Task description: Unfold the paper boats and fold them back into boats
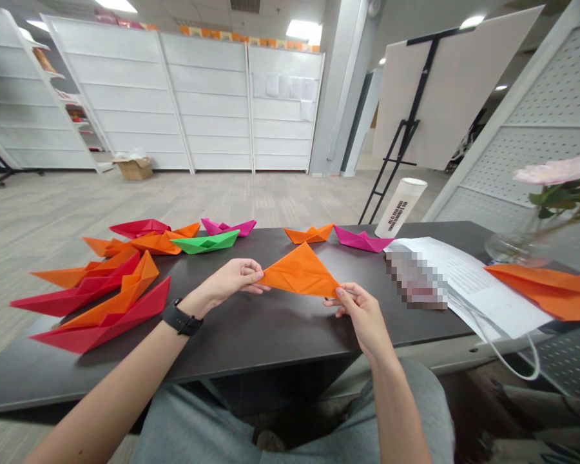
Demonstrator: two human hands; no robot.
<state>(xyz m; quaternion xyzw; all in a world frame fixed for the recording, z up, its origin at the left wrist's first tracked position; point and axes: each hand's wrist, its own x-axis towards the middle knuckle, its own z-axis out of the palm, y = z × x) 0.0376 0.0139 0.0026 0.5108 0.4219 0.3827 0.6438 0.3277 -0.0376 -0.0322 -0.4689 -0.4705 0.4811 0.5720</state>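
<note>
An orange sheet of paper (302,274), folded into a triangle with its point upward, is held just above the dark table between my two hands. My left hand (239,276) pinches its left corner between thumb and fingers. At the lower right corner, my right hand (357,309) grips the paper the same way. Beyond the triangle sit an orange paper boat (310,234) and a magenta paper boat (362,240). To the left stand a green paper boat (207,242) and another magenta one (228,227).
Several red and orange paper boats (109,325) line the left end of the table (270,341). To the right are white printed sheets (483,290), a cable (536,361), a white cylinder (400,209), an orange folded paper (551,290) and a glass vase (512,245) with a pink flower.
</note>
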